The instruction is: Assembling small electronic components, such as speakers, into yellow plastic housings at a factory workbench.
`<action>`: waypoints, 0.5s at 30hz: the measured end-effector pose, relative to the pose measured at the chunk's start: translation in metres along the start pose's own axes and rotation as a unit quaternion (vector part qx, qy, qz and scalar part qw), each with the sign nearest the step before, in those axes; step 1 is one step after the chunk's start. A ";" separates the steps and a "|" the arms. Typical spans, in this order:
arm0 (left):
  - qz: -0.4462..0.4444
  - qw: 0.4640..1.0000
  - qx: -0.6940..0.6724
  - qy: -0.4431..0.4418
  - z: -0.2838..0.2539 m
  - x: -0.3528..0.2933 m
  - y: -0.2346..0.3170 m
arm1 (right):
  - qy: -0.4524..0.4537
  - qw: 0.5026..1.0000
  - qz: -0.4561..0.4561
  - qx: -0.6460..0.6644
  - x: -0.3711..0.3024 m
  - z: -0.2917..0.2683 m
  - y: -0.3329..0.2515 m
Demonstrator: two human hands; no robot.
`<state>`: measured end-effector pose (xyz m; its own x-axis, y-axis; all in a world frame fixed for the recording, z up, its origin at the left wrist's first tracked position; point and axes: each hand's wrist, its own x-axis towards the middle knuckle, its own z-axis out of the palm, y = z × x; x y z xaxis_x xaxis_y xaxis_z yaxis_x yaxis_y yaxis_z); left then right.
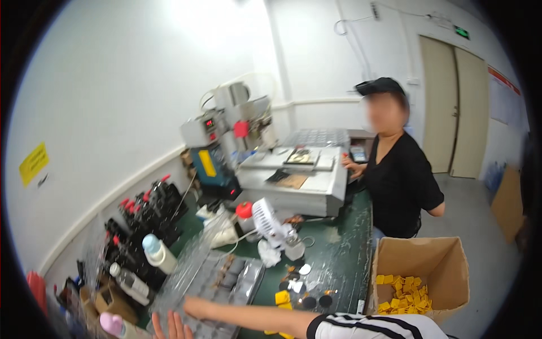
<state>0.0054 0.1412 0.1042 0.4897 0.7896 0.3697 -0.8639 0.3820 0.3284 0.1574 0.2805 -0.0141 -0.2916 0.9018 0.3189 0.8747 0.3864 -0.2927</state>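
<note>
My right hand (199,308) reaches from the right across the green bench, at the near end of a grey plastic tray (252,282). Its fingers point down and are mostly hidden, so what they hold, if anything, does not show. Just to its left, at the lower edge, my left hand (172,327) has its fingers stretched out and apart, with nothing seen in them. Dark round pieces (228,281) sit in the tray's pockets, with a row of small brown pieces (222,270) beside them. Clear plastic film (195,271) covers the tray's left side.
Yellow parts (282,298) and black discs (309,303) lie right of the tray. A white fan (265,220), bottles (160,255) and black clamps (149,206) stand around. A person (398,169) stands by a machine (288,186). A cardboard box (457,271) holds yellow pieces.
</note>
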 end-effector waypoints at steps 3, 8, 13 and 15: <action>0.000 0.995 0.091 0.044 0.003 -0.004 0.002 | 0.048 0.995 0.091 -0.001 -0.004 0.005 -0.012; 0.012 0.913 0.353 0.204 0.003 -0.011 0.012 | -0.069 0.994 0.075 0.043 0.012 0.009 -0.009; 0.000 0.869 0.428 0.249 0.008 0.000 -0.009 | -0.029 0.993 0.103 -0.042 0.030 0.058 0.026; -0.001 0.858 0.458 0.232 0.008 0.001 -0.012 | -0.010 0.985 0.152 0.084 0.034 0.051 0.026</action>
<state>0.0173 0.1333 0.1080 0.2086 0.9766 0.0523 -0.3046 0.0140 0.9524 0.1501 0.3310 -0.0569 -0.0360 0.9837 0.1761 0.8470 0.1235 -0.5171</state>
